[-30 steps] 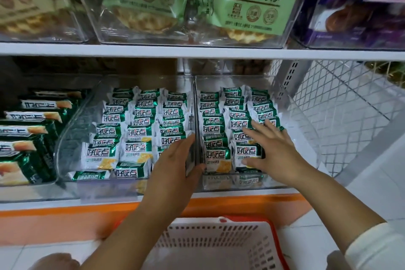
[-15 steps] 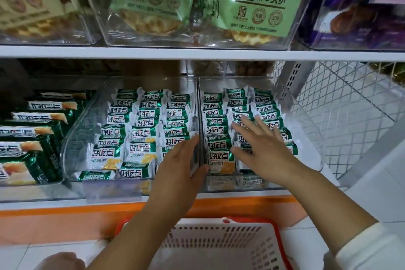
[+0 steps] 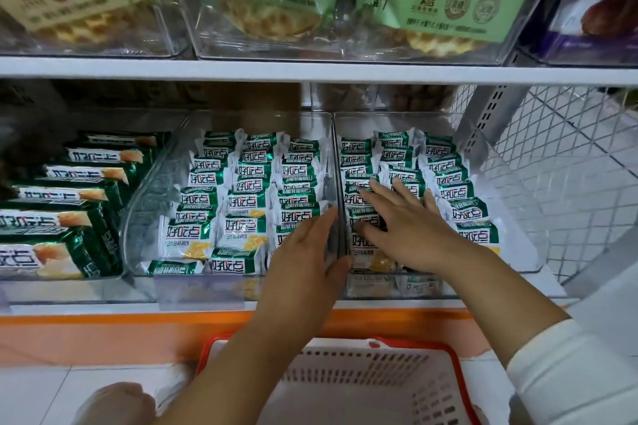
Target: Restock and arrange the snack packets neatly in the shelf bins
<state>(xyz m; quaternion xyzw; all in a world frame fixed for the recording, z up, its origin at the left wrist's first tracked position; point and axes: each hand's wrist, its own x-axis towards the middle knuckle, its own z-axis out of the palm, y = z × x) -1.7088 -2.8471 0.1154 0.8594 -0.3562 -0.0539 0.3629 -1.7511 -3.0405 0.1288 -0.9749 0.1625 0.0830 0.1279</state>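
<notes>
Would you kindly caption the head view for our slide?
Right hand presses snack packets in the right bin; left hand rests against its wall.

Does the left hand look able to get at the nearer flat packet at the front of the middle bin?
Likely yes: the left hand lies straight-fingered along that bin's right wall, holding nothing, and the packet sits uncovered just beside it.

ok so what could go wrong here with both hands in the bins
1. The right hand lies flat on the packets in the right bin. Pressing hard could crush them or knock the rows askew.
2. The left hand is against the wall between the bins. A shove there might shift a bin and upset its rows.
</notes>
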